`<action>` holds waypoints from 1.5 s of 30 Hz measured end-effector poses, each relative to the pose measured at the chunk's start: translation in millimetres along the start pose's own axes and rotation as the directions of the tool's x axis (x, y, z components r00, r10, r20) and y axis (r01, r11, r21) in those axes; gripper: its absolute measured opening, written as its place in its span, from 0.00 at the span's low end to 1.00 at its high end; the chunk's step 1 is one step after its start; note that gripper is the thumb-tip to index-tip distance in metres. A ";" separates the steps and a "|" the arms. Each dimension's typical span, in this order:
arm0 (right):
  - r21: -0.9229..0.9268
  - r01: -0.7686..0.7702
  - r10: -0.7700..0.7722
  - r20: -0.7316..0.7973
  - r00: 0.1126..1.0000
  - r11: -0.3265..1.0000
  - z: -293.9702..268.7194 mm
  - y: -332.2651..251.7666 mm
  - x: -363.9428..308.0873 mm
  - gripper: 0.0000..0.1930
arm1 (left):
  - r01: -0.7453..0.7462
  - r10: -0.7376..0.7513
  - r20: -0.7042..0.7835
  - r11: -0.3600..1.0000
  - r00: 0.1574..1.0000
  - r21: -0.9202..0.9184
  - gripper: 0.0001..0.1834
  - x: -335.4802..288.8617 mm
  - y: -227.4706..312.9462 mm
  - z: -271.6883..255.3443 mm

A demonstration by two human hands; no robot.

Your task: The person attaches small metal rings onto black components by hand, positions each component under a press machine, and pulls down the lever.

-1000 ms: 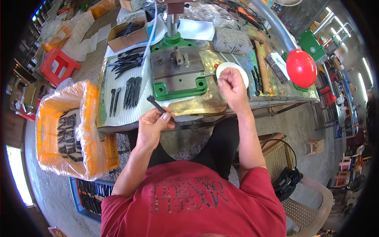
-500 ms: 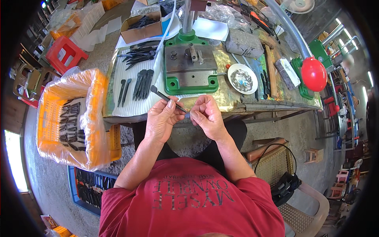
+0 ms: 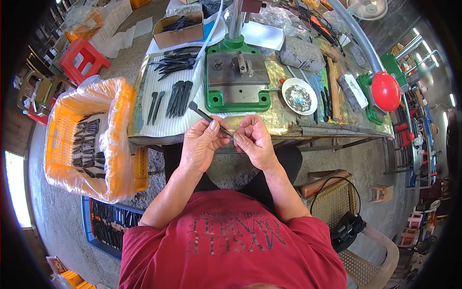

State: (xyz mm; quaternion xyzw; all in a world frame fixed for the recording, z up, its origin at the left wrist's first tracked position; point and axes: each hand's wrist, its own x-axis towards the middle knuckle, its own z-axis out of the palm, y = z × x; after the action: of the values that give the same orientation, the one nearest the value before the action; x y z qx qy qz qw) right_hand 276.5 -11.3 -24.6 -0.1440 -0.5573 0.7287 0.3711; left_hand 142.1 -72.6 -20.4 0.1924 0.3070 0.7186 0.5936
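Observation:
My left hand (image 3: 198, 147) is closed around a slim black rod with a wider rounded head (image 3: 202, 112), held slantwise in front of the table edge. Its head points up and to the left. At the rod's lower end, the thumb and fingers of my right hand (image 3: 256, 143) are pinched together; whether they also hold a small part is hidden. Beyond my hands stands a green press base (image 3: 262, 107) with a steel block (image 3: 234, 74) on it. Similar black rods (image 3: 179, 98) lie on a white ribbed sheet (image 3: 166, 126) to the left.
An orange crate (image 3: 62, 166) lined with plastic holds black pieces at left, above a blue crate (image 3: 87, 226). Right of the press are a white dish (image 3: 311, 103) of small metallic bits, a hammer (image 3: 333, 91) and a red ball knob (image 3: 385, 92). A cardboard box (image 3: 192, 34) stands behind.
The view has shifted slightly, so the table and press appear a little farther right. Both hands keep their hold, with the rod at nearly the same slant.

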 end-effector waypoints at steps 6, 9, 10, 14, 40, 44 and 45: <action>0.016 -0.024 0.024 -0.013 1.000 1.000 0.7 0.5 -1.2 0.10 | -0.007 0.007 0.005 1.000 1.000 0.013 0.07 -0.7 -1.2 -1.1; 0.002 -0.012 0.012 -0.019 1.000 1.000 1.9 1.0 -1.6 0.10 | -0.013 0.013 0.011 1.000 1.000 0.026 0.07 -1.9 -0.8 -0.4; 0.002 -0.012 0.012 -0.018 1.000 1.000 2.6 0.8 -1.8 0.10 | -0.024 0.023 0.009 0.999 1.000 0.030 0.07 -2.4 -0.8 0.5; 0.013 0.002 -0.002 -0.040 0.999 1.000 5.5 1.4 -3.2 0.11 | -0.094 0.093 0.013 0.992 0.996 0.081 0.07 -4.2 -3.9 2.5; 0.057 0.026 -0.013 -0.209 0.978 0.998 11.2 4.2 3.6 0.16 | -0.129 0.133 -0.053 0.989 0.990 0.076 0.07 3.2 -5.3 7.7; 0.051 0.064 -0.053 -0.192 0.980 0.997 10.7 6.0 4.5 0.14 | -0.106 0.109 -0.049 0.993 0.993 0.051 0.06 8.5 -2.2 6.5; 0.057 0.087 -0.075 -0.187 0.979 0.995 9.6 7.5 4.7 0.13 | -0.110 0.112 -0.046 0.993 0.993 0.052 0.06 10.9 -0.3 7.1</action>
State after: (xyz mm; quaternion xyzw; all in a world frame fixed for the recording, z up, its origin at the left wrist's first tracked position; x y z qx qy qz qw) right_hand 264.4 -15.6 -27.3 -0.1763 -0.5020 0.7141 0.4549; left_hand 144.5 -60.5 -16.3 0.2061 0.3279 0.7472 0.5401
